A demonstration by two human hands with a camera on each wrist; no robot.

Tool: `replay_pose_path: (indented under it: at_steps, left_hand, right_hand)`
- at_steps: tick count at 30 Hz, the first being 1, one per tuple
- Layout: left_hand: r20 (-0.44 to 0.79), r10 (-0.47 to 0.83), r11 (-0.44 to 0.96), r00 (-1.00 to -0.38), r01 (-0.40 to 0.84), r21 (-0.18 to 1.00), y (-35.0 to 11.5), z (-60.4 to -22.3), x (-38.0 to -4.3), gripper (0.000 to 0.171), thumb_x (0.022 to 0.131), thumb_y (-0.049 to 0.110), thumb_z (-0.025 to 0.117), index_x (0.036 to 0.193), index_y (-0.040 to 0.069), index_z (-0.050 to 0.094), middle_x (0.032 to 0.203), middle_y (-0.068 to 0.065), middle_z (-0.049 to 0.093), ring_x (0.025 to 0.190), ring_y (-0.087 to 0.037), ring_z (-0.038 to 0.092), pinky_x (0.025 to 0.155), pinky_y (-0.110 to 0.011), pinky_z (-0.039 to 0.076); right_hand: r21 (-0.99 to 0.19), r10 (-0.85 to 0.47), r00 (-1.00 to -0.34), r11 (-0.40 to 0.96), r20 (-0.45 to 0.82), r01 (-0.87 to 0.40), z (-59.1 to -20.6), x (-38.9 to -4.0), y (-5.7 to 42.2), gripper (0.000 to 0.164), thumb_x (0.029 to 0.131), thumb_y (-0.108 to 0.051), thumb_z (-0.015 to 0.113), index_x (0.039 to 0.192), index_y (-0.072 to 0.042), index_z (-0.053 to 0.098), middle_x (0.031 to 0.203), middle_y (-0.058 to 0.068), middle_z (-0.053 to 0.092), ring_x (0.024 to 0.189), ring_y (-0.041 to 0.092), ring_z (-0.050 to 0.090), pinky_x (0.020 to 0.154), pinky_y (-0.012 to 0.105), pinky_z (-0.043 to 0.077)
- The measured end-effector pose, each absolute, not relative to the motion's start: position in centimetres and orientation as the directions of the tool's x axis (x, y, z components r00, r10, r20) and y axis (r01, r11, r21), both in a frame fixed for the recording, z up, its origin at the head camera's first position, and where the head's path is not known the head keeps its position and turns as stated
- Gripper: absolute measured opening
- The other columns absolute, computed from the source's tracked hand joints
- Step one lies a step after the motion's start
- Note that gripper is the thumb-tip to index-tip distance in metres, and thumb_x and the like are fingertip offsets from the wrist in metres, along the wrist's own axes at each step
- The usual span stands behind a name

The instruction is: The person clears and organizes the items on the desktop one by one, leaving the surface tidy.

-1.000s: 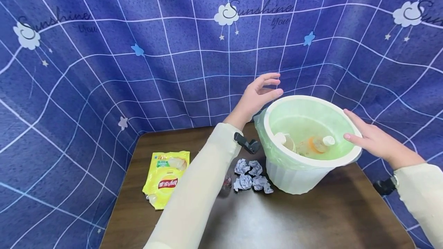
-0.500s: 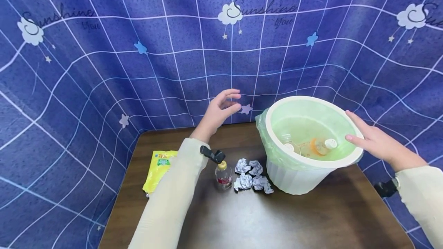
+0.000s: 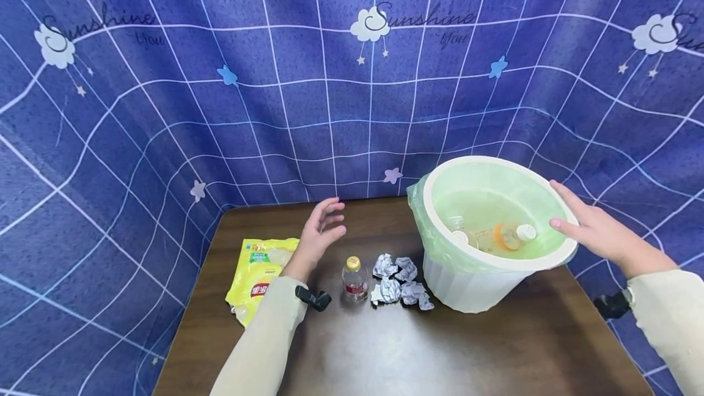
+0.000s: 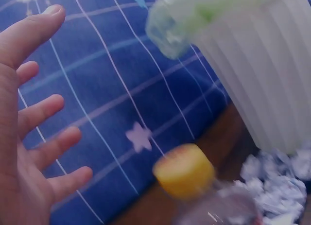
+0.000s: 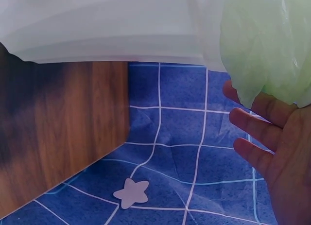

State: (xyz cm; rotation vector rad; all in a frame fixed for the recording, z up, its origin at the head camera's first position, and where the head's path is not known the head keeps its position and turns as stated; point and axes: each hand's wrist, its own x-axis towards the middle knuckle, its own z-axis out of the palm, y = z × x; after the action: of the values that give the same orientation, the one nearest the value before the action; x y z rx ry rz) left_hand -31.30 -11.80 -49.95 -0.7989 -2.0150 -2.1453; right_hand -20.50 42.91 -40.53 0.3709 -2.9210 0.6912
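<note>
My left hand (image 3: 316, 234) is in the air above the table, fingers spread and slightly bent, with nothing in them. Just right of its wrist stands a small clear bottle (image 3: 355, 283) with a yellow cap (image 4: 184, 169) and a red label. My right hand (image 3: 596, 228) holds the right rim of a white trash bin (image 3: 467, 286), thumb over the rim and fingers outside by the green liner (image 5: 262, 45). Inside the bin lie clear plastic bottles, one with an orange band (image 3: 502, 236). Several crumpled paper balls (image 3: 390, 290) sit between the small bottle and the bin.
A yellow chip bag (image 3: 255, 277) lies at the table's left, partly behind the left forearm. The brown wooden table (image 3: 407, 353) meets a blue curtain (image 3: 297, 109) at its back and sides.
My left hand has moved left and down from beside the bin's rim, uncovering the small bottle. Inside the bin the bottles have shifted slightly. My right hand stays at the rim.
</note>
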Motion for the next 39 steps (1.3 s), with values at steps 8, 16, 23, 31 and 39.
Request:
replay_pose_path:
  at_steps: [8,16,23,31,39]
  left_hand:
    - [0.338,0.281,-0.099,-0.898,0.323,0.941,-12.3,-53.9,-29.5,0.074,0.084,-0.009,0.070,0.149,0.005,0.039,0.143,-0.024,0.050,0.123,-0.039,0.052,0.103,-0.055,0.043]
    - [0.254,0.305,-0.099,-0.918,0.235,0.967,-11.6,-56.3,-27.9,0.091,0.084,-0.008,0.073,0.158,0.010,0.025,0.148,-0.031,0.042,0.129,-0.046,0.047,0.104,-0.067,0.038]
    - [0.225,0.315,-0.092,-0.922,0.206,0.974,-11.0,-55.6,-26.3,0.093,0.082,-0.005,0.077,0.158,0.007,0.025,0.149,-0.031,0.042,0.131,-0.049,0.043,0.105,-0.066,0.036]
    - [0.203,0.354,-0.041,-0.913,0.202,0.979,-11.1,-57.0,-25.8,0.079,0.081,-0.006,0.078,0.149,-0.006,0.038,0.146,-0.033,0.044,0.131,-0.057,0.040,0.108,-0.068,0.032]
    - [0.186,0.332,0.012,-0.925,0.201,0.980,-11.1,-57.7,-25.8,0.068,0.081,-0.006,0.079,0.141,-0.005,0.049,0.142,-0.027,0.053,0.128,-0.032,0.052,0.109,-0.064,0.034]
  right_hand:
    - [-0.413,-0.224,-0.952,0.862,0.210,-0.294,-40.7,-20.7,42.9,0.081,0.097,-0.023,0.064,0.161,-0.007,0.017,0.118,0.034,0.064,0.101,0.043,0.063,0.075,0.021,0.042]
    - [-0.417,-0.215,-0.957,0.865,0.194,-0.279,-40.6,-20.7,42.9,0.081,0.098,-0.024,0.063,0.161,-0.006,0.015,0.126,0.038,0.058,0.106,0.049,0.061,0.079,0.039,0.046]
    - [-0.424,-0.213,-0.958,0.862,0.193,-0.278,-40.8,-20.5,43.0,0.080,0.098,-0.024,0.062,0.161,-0.005,0.015,0.124,0.039,0.058,0.103,0.047,0.062,0.081,0.039,0.048]
    - [-0.385,-0.230,-0.948,0.872,0.221,-0.301,-41.2,-20.3,43.4,0.081,0.097,-0.023,0.064,0.161,-0.007,0.018,0.120,0.033,0.064,0.099,0.031,0.064,0.074,0.018,0.041]
    - [-0.376,-0.232,-0.945,0.875,0.228,-0.306,-41.0,-20.6,43.3,0.081,0.096,-0.022,0.065,0.161,-0.007,0.019,0.118,0.031,0.066,0.097,0.024,0.064,0.074,0.018,0.041]
